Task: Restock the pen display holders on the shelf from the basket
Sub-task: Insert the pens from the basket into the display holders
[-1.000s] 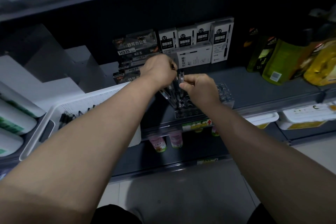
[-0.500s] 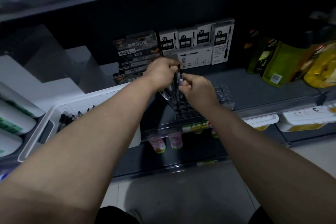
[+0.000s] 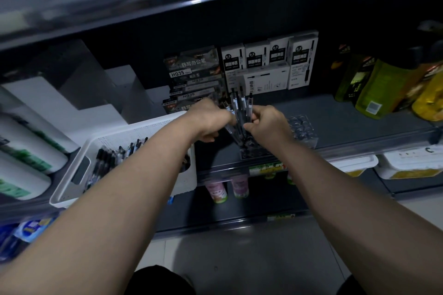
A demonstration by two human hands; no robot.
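Observation:
A white perforated basket (image 3: 148, 132) sits on the shelf at the left with several dark pens (image 3: 112, 155) lying in it. A clear pen display holder (image 3: 302, 129) stands at the shelf's front edge. Several pens (image 3: 241, 105) rise upright above its left end. My left hand (image 3: 208, 118) grips a bunch of these pens from the left. Just right of it, my right hand (image 3: 268, 122) pinches one pen of the cluster over the holder. The holder's left sockets are hidden behind my hands.
Boxed pen packs (image 3: 268, 60) and dark HQ35 boxes (image 3: 191, 72) stand at the shelf's back. Green and yellow bottles (image 3: 383, 88) fill the right side. White rolls (image 3: 26, 151) lie far left. Pink bottles (image 3: 215, 190) and white tubs (image 3: 407, 165) sit on the lower shelf.
Both hands have stayed at the pen cluster over the holder. The pens now stick up higher above my hands, fanned out, and my left hand sits a little lower.

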